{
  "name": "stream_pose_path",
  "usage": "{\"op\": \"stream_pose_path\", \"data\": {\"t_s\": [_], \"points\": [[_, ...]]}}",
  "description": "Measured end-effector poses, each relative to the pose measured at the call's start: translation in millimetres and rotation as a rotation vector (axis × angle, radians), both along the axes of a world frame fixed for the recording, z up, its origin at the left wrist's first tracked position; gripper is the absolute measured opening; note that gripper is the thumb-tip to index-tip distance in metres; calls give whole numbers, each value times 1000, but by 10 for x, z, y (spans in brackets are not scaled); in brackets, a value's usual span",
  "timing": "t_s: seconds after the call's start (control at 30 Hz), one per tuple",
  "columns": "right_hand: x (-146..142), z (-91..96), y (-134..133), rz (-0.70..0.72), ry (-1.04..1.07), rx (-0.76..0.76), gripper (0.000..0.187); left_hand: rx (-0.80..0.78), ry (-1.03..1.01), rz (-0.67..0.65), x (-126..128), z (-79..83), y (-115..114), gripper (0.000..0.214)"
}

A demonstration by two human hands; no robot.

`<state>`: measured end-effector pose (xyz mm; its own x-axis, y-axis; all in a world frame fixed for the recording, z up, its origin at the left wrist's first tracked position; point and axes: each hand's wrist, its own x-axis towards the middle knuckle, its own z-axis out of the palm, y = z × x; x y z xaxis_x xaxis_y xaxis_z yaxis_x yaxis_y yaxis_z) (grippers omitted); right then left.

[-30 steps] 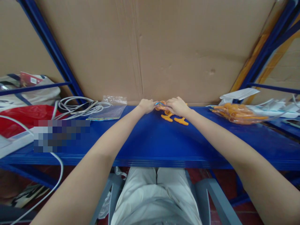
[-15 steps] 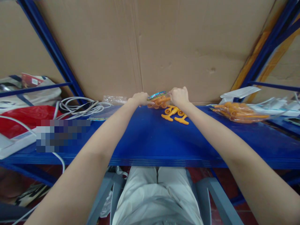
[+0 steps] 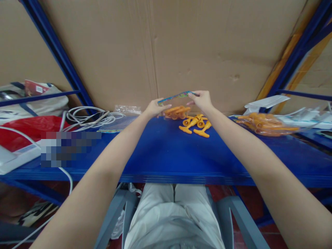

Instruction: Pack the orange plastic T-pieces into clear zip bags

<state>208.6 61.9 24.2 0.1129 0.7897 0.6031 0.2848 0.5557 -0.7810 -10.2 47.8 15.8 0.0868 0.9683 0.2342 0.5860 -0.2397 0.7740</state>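
Note:
At the back of the blue shelf, my left hand [image 3: 155, 108] is closed on the left end of a bright multicoloured header card [image 3: 175, 98]. My right hand [image 3: 203, 100] pinches the card's right end. The card looks like the top of a clear plastic bag. Orange plastic pieces [image 3: 177, 112] sit just below it, apparently inside the bag; the clear film is hard to make out. Several loose orange T-handled pieces [image 3: 192, 125] with round cup ends lie on the shelf, in front of and below my right hand.
Another clear bag of orange pieces [image 3: 267, 123] lies to the right, by a white packet [image 3: 266, 103]. On the left are a flat clear bag [image 3: 116, 125], coiled white cable [image 3: 88, 117] and a red bag [image 3: 33, 129]. Cardboard [image 3: 181, 52] stands behind the blue shelf [image 3: 168, 155].
Both hands have risen slightly, the right one more. The header card is now stretched out straight between them and tilted up to the right, above the orange pieces. The loose pieces stay put.

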Motion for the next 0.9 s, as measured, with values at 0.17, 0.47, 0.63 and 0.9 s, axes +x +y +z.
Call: {"op": "stream_pose_path", "data": {"t_s": [0.17,0.47,0.63,0.9], "points": [[-46,-167,-128,85,128,-81,12,-63,139,-76,-31,-152,6,41],[-28,-316,-170,-1,5,-331,15,-79,-159,90,206,-216,-29,33],[-58,-210,-89,-139,7,-178,13,-7,-236,64,284,-157,-30,34],[-50,-214,-90,-172,-104,-61,18,-225,-11,-77,86,-113,-47,45]]}}
